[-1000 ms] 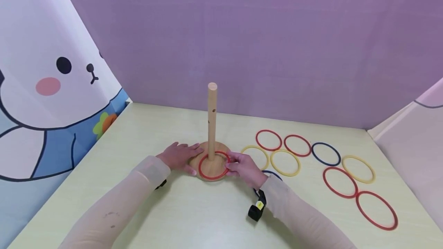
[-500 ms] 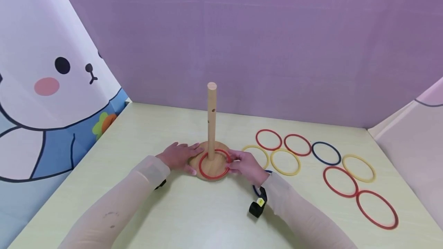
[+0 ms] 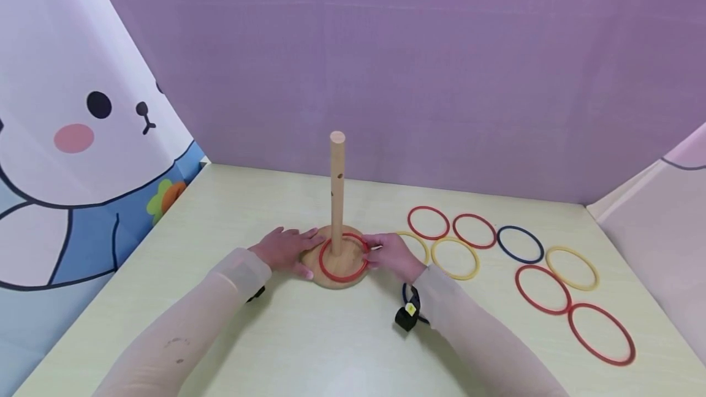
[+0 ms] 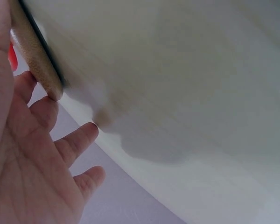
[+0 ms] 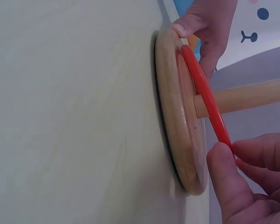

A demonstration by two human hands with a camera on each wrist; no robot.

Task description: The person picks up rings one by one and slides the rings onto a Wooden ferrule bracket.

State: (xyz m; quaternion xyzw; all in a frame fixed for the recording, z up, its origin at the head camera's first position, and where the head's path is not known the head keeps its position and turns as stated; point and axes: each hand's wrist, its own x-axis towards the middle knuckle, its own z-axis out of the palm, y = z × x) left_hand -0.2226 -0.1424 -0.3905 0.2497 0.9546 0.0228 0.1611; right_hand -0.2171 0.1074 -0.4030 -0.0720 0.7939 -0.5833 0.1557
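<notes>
Purple backdrop (image 3: 397, 72) — faintly creased, cartoon-printed panel (image 3: 66, 170) at left, pale panel (image 3: 667, 231) at right, light wood-grained tabletop (image 3: 314, 348)

Your right hand (image 3: 394, 256) a little farther forward than a second ago, the red ring (image 5: 206, 95) in its pinch shifted away from you and slightly right over the base (image 5: 175, 107), the nearest yellow ring (image 3: 428, 255) more covered, the far arc of the blue ring (image 3: 405, 293) now hidden
</notes>
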